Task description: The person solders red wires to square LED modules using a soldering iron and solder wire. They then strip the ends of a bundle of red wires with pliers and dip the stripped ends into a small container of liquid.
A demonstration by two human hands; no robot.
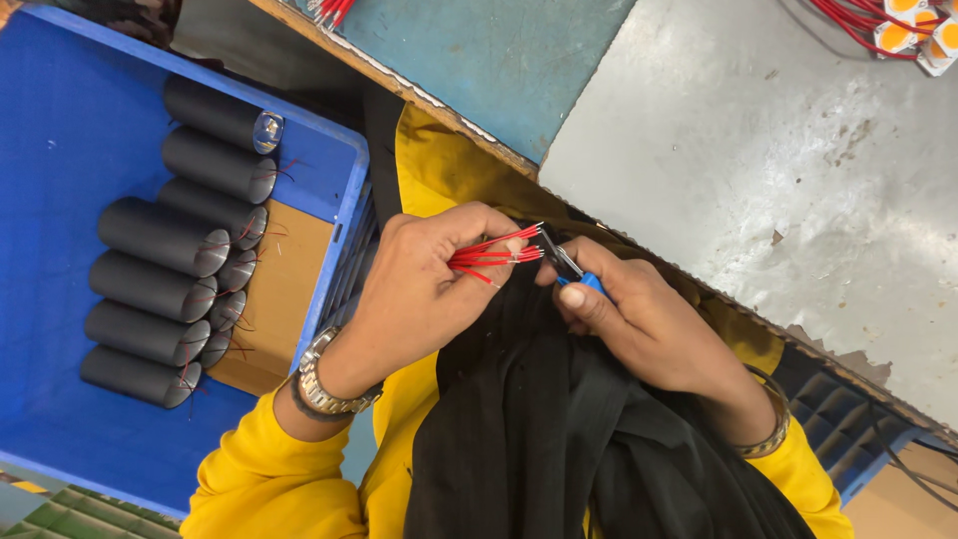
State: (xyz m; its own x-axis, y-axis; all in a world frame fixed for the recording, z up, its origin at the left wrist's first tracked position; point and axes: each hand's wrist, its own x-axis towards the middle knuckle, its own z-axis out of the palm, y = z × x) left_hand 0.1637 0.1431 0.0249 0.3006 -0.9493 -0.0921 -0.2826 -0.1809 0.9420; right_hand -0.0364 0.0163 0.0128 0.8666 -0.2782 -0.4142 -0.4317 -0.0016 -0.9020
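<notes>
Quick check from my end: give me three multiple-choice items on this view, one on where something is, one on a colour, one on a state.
1. Where do the black cylinders lie?
A. in the blue crate
B. on the grey table
C. on the person's lap

2. What colour are the wires in the left hand?
A. green
B. red
C. white

3. How does the right hand stand?
A. open and flat
B. off the tool
C. closed on a small blue-handled cutter

Answers: 1 A, they lie in a row on the crate's floor; 2 B, the pinched bundle is red; 3 C, the fingers wrap the handle, with the tip at the wire ends.
</notes>
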